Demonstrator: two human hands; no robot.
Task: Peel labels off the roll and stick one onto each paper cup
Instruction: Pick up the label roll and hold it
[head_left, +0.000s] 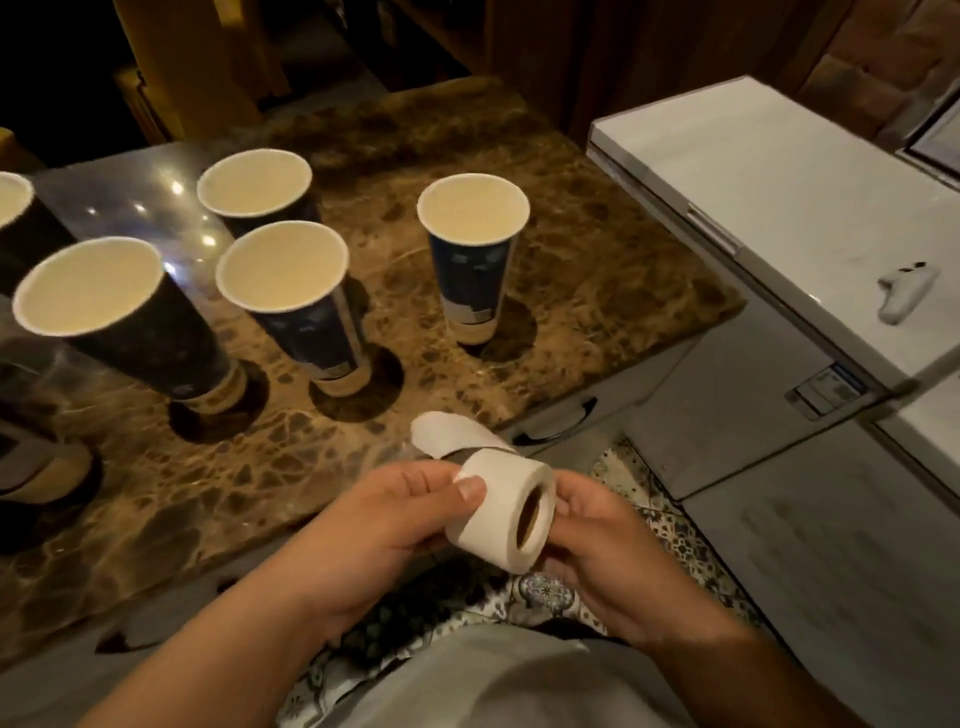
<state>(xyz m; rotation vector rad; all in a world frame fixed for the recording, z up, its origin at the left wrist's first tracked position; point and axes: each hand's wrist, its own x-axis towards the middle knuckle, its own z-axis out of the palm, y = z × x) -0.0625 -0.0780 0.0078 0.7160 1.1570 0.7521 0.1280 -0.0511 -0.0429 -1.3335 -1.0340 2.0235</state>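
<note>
A white label roll (506, 506) with a brown core is held between both hands just off the counter's front edge. My left hand (395, 525) grips its left side with the thumb on top. My right hand (608, 551) holds its right end. A loose white label (441, 431) curls up from the roll's far side. Several dark blue paper cups stand upright on the brown marble counter (597, 270): one apart at the right (472, 254), one in the middle (296, 296), one behind it (254, 184), one at the left (119, 312).
A white chest freezer (779, 208) stands right of the counter, with a small white object (906, 291) on its lid. Another cup (13, 208) is cut off at the left edge. Patterned floor tiles (670, 525) show below the hands.
</note>
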